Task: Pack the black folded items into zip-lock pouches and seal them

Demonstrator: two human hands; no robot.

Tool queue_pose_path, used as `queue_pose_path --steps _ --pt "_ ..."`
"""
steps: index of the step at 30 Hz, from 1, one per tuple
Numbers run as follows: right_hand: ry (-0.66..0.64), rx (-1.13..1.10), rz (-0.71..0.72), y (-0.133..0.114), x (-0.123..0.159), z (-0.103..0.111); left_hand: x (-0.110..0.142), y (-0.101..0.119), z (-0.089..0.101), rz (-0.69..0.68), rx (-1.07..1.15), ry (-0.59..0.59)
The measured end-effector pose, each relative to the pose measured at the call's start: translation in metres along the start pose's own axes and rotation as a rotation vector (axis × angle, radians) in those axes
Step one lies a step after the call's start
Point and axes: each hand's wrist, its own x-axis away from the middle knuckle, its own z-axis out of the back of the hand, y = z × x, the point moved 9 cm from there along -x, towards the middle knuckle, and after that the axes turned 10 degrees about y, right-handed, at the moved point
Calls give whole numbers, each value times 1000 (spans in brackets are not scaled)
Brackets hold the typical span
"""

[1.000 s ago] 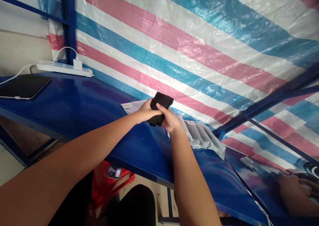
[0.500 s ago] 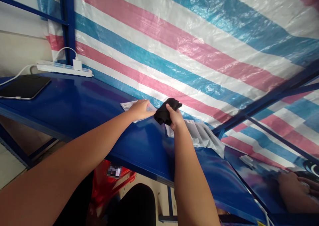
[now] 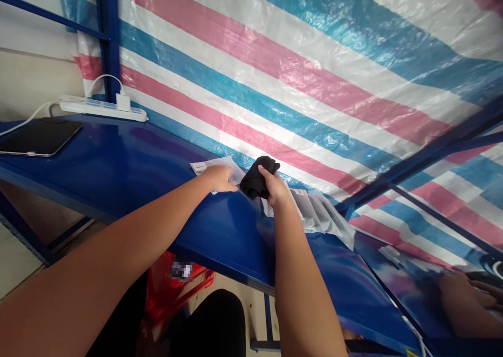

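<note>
My right hand (image 3: 276, 186) is closed around a folded black cloth bundle (image 3: 257, 179), its thumb lying on top. What kind of cloth item it is, I cannot tell. A pale plastic bag (image 3: 236, 169) with a printed label lies at the back of the blue table, and my left hand (image 3: 219, 179) grips its near side. The left thumb points towards the bundle, while the other left fingers are mostly hidden. Bundle and bag mouth are close together; whether they touch is unclear. Just right of my right hand, several similar plastic bags (image 3: 314, 210) lie overlapping in a row.
A black tablet (image 3: 41, 137) and a white power strip (image 3: 104, 109) with a charger stand on the blue table (image 3: 129, 163) at left. Striped plastic sheeting (image 3: 251, 74) hangs behind. A red stool (image 3: 161, 289) is below. Another person's hand (image 3: 469, 299) is at far right.
The black bundle has shifted slightly left with my right hand and turned a little. My left hand has drawn back slightly left, and more of the plastic bag shows beside it.
</note>
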Motion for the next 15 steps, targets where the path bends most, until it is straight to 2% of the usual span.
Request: queue_pose_path --steps 4,9,12,15 --pt "22 32 -4 3 -2 1 -2 -3 0 21 19 17" --pt "2 42 -2 6 -4 2 -2 -2 2 9 77 95" --pt "-57 54 -36 9 -3 -1 -2 3 7 -33 103 141" --pt "-143 71 -77 11 2 -8 -3 3 18 -36 144 236"
